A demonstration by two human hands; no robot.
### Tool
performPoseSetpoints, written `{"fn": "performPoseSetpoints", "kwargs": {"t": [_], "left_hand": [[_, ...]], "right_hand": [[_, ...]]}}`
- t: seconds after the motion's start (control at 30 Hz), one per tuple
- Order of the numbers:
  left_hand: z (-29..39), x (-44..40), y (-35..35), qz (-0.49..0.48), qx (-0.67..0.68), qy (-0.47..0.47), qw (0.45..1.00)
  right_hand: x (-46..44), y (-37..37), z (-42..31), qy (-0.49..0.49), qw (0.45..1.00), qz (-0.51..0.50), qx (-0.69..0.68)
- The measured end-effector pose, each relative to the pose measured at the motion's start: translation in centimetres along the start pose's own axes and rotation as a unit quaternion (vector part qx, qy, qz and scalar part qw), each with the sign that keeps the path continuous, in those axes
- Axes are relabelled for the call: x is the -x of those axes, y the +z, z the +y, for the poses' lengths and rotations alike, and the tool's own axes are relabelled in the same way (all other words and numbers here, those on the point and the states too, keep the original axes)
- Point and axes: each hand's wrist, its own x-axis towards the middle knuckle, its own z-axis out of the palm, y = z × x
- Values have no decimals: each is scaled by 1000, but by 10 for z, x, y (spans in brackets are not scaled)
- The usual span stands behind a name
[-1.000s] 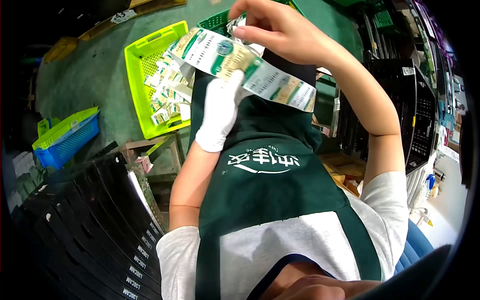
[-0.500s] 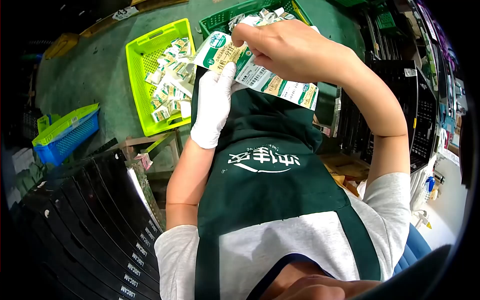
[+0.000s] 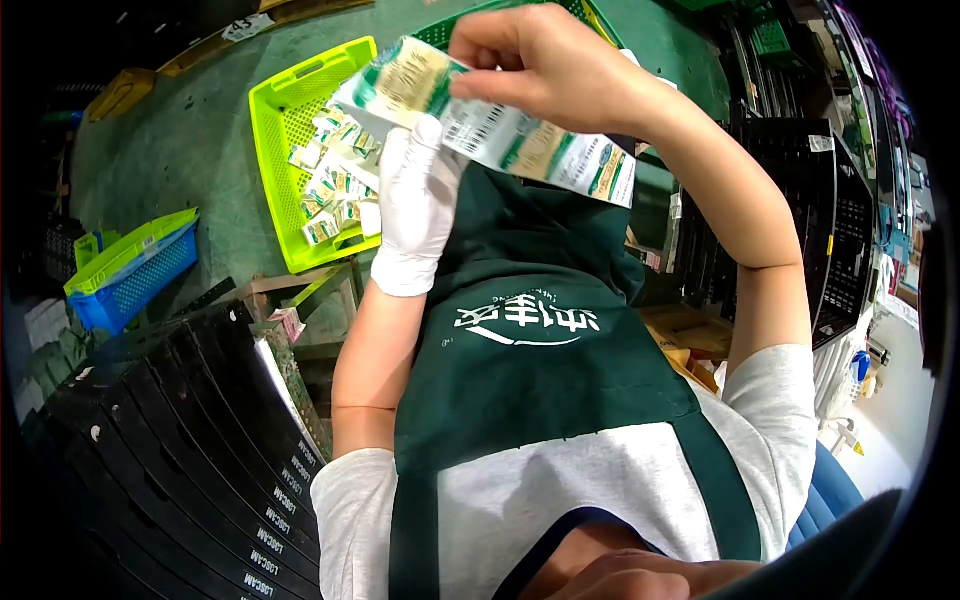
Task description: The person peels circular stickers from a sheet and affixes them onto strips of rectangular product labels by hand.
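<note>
A long printed cardboard sleeve [image 3: 530,148], green, cream and white with barcodes, slants across the front of my apron [image 3: 545,370]. My bare right hand [image 3: 545,65] pinches its upper edge between thumb and bent fingers. At its lower left edge is my left hand [image 3: 412,205], in a white glove, with the thumb tip lapping over the print and the other fingers partly hidden. Motion blurs the sleeve's left end. Beyond it stands a yellow-green crate [image 3: 275,175] holding several small green-and-white packs [image 3: 335,185].
Behind my right hand shows the rim of a green crate [image 3: 440,35]. A blue basket [image 3: 135,270] with a yellow-green one on it stands on the floor at left. Black stacked crates [image 3: 170,440] fill the lower left; more black crates [image 3: 790,190] stand at right.
The sleeve has shifted left and tilted, its left end now over the yellow-green crate. My right hand has moved slightly up and left, and my gloved thumb has moved left.
</note>
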Motion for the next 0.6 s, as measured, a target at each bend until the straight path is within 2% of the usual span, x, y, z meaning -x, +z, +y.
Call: {"fn": "performPoseSetpoints", "kwargs": {"t": [0.03, 0.07, 0.1, 0.13, 0.2, 0.23, 0.33, 0.4, 0.47, 0.5, 0.6], "left_hand": [[-5, 1, -4, 1, -20, -47, 999], [-15, 7, -4, 12, -151, -49, 987], [-22, 9, -1, 5, -183, -78, 980], [-26, 9, 2, -2, -215, -105, 971], [-29, 6, -3, 12, -194, -105, 975], [-24, 3, -7, 13, -170, -108, 979], [-17, -8, -17, 20, -103, -85, 991], [-11, -11, -19, 28, -119, -72, 990], [-10, -13, -19, 32, -132, -71, 988], [-9, -14, -17, 32, -135, -71, 988], [-8, -13, -16, 29, -147, -69, 986]], "right_hand": [[-4, 1, -1, -4, 999, -5, -34], [-10, -1, -10, -8, 998, -9, -68], [-14, -13, -26, 109, 989, -66, -78], [-14, -13, -23, 86, 992, -28, -83], [-11, -14, -12, 40, 994, 46, -92], [-9, -22, -15, 76, 992, 56, -82], [1, -34, -1, -8, 995, -2, -100], [13, -39, -12, 24, 998, -33, -43], [21, -19, 7, -76, 995, 17, 65], [24, -16, 10, -53, 996, -18, 69], [23, -11, 5, -57, 992, -32, 109]]}}
